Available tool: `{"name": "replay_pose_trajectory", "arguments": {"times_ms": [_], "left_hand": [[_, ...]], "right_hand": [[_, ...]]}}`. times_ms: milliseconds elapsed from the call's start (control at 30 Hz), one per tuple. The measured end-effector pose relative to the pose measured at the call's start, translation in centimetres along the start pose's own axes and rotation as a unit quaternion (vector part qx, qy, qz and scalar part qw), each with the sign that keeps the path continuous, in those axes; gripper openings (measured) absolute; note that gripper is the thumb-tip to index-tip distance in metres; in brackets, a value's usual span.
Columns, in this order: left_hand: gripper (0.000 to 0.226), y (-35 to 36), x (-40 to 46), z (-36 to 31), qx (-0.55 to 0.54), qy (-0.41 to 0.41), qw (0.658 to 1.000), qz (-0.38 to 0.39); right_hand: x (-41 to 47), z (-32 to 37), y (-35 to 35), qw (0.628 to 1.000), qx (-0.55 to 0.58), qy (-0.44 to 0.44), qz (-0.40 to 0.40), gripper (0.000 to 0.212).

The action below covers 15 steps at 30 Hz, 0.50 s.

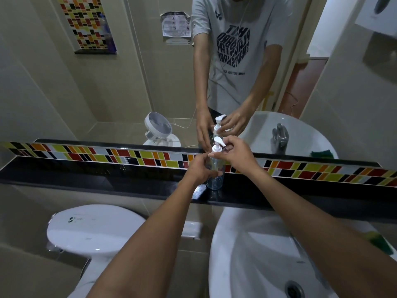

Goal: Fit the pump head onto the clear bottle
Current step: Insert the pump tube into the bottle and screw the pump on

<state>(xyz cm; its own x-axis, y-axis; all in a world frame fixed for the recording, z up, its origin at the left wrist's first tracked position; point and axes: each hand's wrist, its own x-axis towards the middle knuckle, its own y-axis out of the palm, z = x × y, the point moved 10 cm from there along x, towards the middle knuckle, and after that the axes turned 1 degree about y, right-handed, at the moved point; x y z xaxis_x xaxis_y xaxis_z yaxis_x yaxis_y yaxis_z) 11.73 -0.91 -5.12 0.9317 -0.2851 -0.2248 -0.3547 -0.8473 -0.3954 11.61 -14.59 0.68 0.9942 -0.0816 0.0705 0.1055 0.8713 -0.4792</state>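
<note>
A clear bottle (215, 181) stands upright on the black ledge (107, 181) below the mirror. My left hand (200, 167) is wrapped around its upper body. A white pump head (217, 146) sits on the bottle's neck, its nozzle pointing right. My right hand (235, 154) grips the pump head's collar from the right with fingers curled. The mirror behind repeats both hands and the bottle.
A white sink basin (247, 254) lies below the ledge at the right, a white toilet (92, 229) at the left. A coloured tile strip (96, 154) runs along the ledge's back. The mirror shows a small white fan (158, 126) and a tap (279, 136).
</note>
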Motion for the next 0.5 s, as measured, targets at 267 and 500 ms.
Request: {"name": "replay_pose_trajectory", "arguments": {"times_ms": [267,500], "left_hand": [[0.066,0.1,-0.2,-0.6,0.003,0.003,1.0,0.004],[0.058,0.2,-0.3,-0.8,-0.027,0.01,1.0,0.009]], "right_hand": [[-1.7,0.2,-1.1,0.996,-0.05,-0.026,-0.071,0.049],[-2.3,0.2,1.1,0.998,0.045,0.003,0.044,0.064]]}}
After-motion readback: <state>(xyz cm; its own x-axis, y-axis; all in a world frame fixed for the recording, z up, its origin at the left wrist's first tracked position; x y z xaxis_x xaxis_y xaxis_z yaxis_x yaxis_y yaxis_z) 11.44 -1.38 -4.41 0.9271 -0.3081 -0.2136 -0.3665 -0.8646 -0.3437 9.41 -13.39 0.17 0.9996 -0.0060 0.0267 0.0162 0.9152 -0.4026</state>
